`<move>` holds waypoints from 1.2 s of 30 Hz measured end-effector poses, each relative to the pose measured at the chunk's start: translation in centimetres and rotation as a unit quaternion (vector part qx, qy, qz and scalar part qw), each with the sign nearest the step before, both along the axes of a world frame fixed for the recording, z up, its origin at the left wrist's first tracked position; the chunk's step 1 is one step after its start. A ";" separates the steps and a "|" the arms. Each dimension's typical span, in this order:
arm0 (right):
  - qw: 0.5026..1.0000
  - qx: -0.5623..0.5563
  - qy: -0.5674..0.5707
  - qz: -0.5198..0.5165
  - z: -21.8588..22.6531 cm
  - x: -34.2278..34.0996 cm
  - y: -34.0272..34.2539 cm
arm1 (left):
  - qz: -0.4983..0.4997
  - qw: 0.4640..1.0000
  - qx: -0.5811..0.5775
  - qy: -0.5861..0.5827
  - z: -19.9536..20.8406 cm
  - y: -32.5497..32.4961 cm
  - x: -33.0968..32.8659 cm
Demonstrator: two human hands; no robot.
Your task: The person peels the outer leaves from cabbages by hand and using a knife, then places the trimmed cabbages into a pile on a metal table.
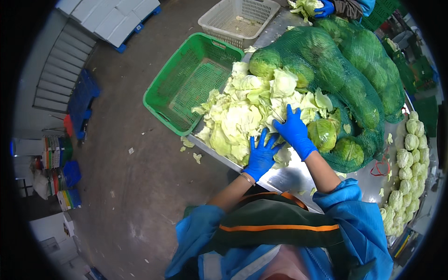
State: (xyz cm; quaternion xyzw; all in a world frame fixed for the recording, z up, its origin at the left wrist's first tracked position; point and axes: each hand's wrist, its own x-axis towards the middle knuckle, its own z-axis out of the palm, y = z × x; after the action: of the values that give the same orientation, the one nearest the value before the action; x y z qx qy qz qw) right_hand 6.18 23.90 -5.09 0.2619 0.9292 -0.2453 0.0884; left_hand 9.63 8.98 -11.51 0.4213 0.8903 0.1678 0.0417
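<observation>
Both my hands wear blue gloves and press against a heap of loose pale cabbage leaves (238,119) on the metal table (291,175). My left hand (261,156) lies with its fingers spread at the near edge of the heap. Just to its right and farther in, my right hand (295,132) reaches into the leaves, fingers apart; some fingertips are partly hidden. Beside the right hand sits a green cabbage (322,134). The heap reaches the table's left edge, next to a green plastic crate (156,88) whose visible floor bears no leaves.
Green net sacks of cabbages (326,60) cover the table's far right. A white crate (219,29) stands behind the green one. Trimmed cabbages (406,172) are stacked at the right. At the far side, a co-worker's gloved hand (325,8) touches a cabbage. Scraps lie on the floor.
</observation>
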 end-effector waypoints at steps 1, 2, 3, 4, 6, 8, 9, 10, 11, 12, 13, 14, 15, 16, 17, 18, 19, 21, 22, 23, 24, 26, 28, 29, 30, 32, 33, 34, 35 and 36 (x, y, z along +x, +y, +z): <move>1.000 0.021 0.002 0.011 -0.5 -1.2 -1.0 | 0.012 0.999 0.033 0.039 -1.3 -1.2 -1.2; 0.993 -0.092 0.069 0.019 0.2 -2.6 -2.5 | 0.002 0.998 0.008 0.062 -2.0 -2.6 -2.6; 0.989 -0.149 -0.011 0.021 1.2 -4.2 -4.2 | -0.009 0.996 -0.017 0.084 -2.6 -4.2 -4.2; 0.996 -0.082 -0.004 0.032 1.0 -5.4 -6.0 | -0.009 0.997 -0.042 0.067 -2.5 -6.1 -6.5; 0.987 -0.153 0.031 0.039 -0.3 -9.0 -8.5 | -0.003 0.996 -0.047 0.080 -2.5 -11.0 -12.0; 0.961 -0.201 0.160 0.100 -1.0 -12.7 -11.2 | 0.021 0.996 0.003 0.088 -1.8 -15.5 -18.8; 0.956 -0.202 0.171 0.127 0.6 -14.3 -12.5 | 0.028 0.994 0.065 0.080 0.1 -16.7 -22.2; 0.939 -0.268 0.179 0.123 2.5 -15.2 -13.6 | 0.010 0.992 -0.005 0.125 0.3 -18.2 -26.0; 0.929 -0.256 0.213 0.165 3.6 -15.5 -14.1 | -0.002 0.983 -0.077 0.168 0.3 -19.9 -29.5; 0.925 -0.241 0.229 0.183 5.0 -14.8 -14.1 | -0.003 0.987 -0.083 0.141 0.2 -21.4 -32.6; 0.923 -0.223 0.247 0.195 6.3 -13.5 -13.7 | -0.010 0.989 -0.087 0.116 0.1 -22.4 -35.2; 0.925 -0.257 0.227 0.163 7.0 -11.7 -12.8 | 0.037 0.989 -0.102 0.102 0.2 -23.1 -37.2; 0.930 -0.242 0.248 0.125 6.5 -9.1 -11.6 | 0.080 0.986 -0.115 0.088 0.3 -22.9 -38.3; 0.935 -0.223 0.266 0.078 5.6 -6.0 -9.8 | 0.096 0.991 -0.039 0.083 1.2 -21.0 -38.3; 0.930 -0.192 0.313 0.023 5.1 -2.5 -7.6 | 0.107 0.991 0.035 0.072 2.7 -18.8 -37.8; 0.940 -0.178 0.274 -0.100 6.4 0.9 -5.6 | 0.123 0.985 0.108 0.056 3.1 -16.8 -36.9; 0.895 0.017 0.435 -0.096 2.4 4.6 -1.3 | 0.086 0.961 0.246 -0.095 2.0 -13.3 -34.7; 0.847 -0.056 0.427 -0.313 2.7 9.6 6.1 | -0.041 0.877 0.381 -0.289 -5.2 -7.9 -30.1; 0.848 -0.086 0.335 -0.401 4.6 11.3 8.3 | -0.100 0.861 0.327 -0.377 -0.1 -2.7 -23.4; 0.838 -0.138 0.284 -0.446 3.3 12.3 10.5 | -0.142 0.838 0.266 -0.455 5.6 1.6 -16.5; 0.836 -0.222 0.241 -0.440 4.5 11.9 9.1 | -0.139 0.869 0.239 -0.410 6.3 5.1 -13.7; 0.897 -0.119 0.310 -0.291 -0.8 13.6 7.8 | -0.067 0.803 0.304 -0.509 5.1 10.1 -10.8; 0.846 -0.311 0.177 -0.395 5.8 14.2 3.9 | -0.115 0.865 0.265 -0.410 4.7 11.2 -8.7; 0.783 -0.395 0.238 -0.418 6.0 15.3 3.0 | -0.177 0.905 0.215 -0.322 4.9 10.1 -7.2; 0.783 -0.336 0.230 -0.470 4.7 16.5 3.4 | -0.154 0.948 0.159 -0.230 4.3 8.9 -5.8; 0.830 -0.198 0.233 -0.467 -0.4 21.2 4.7 | -0.173 0.927 0.187 -0.274 3.4 6.2 -4.9; 0.826 -0.203 0.161 -0.501 -0.2 22.2 4.4 | -0.171 0.928 0.187 -0.272 3.4 5.0 -4.3; 0.816 -0.241 0.230 -0.472 -1.2 23.3 3.7 | -0.182 0.923 0.227 -0.250 2.2 3.9 -3.5; 0.796 -0.285 0.292 -0.447 -1.8 23.9 2.2 | -0.162 0.904 0.245 -0.310 1.9 3.5 -2.5; 0.824 -0.271 0.304 -0.394 -2.4 23.3 1.2 | -0.139 0.881 0.263 -0.367 1.6 3.3 -1.7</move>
State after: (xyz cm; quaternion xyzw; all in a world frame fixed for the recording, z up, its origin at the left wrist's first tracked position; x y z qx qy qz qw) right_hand 29.51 25.08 -7.53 0.4834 0.6226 -0.5686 -0.2355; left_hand 7.94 12.27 -9.88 0.4445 0.6664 0.5312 0.2758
